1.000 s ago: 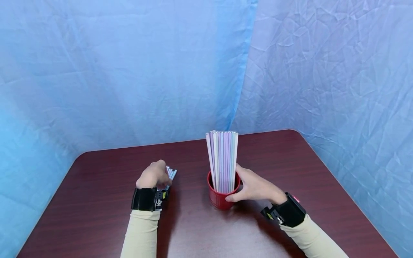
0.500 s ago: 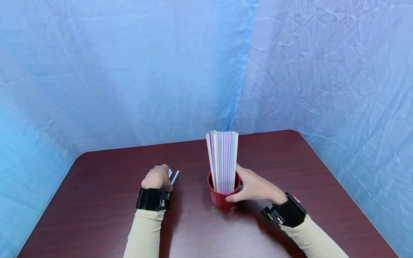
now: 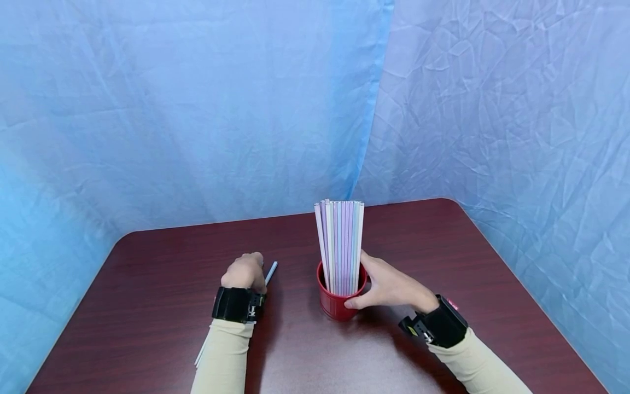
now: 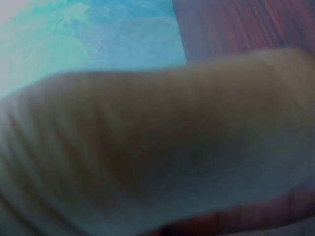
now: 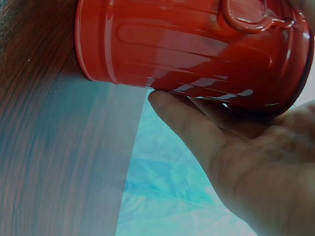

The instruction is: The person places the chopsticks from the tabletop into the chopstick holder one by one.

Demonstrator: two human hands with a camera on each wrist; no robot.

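On the table (image 3: pixel 147 306), right hand (image 3: pixel 389 287) cupping the red cup (image 3: pixel 337 306), left hand (image 3: pixel 242 272) fisted around straws (image 3: pixel 270 271).

Dark wooden table (image 3: pixel 443 257), blue backdrop (image 3: pixel 197 109)

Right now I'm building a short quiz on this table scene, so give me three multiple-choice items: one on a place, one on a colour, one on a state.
1. Where do the bundled straws stand?
A. Flat on the table
B. Upright in the cup
C. In the left hand

2. What colour is the cup?
A. Red
B. Green
C. White

3. What is the right hand doing?
A. Resting flat on the table
B. Pinching one straw
C. Gripping the cup's side

Answers: 1 B, the head view shows them rising from the cup. 2 A, glossy red in the right wrist view. 3 C, its fingers curl round the cup.
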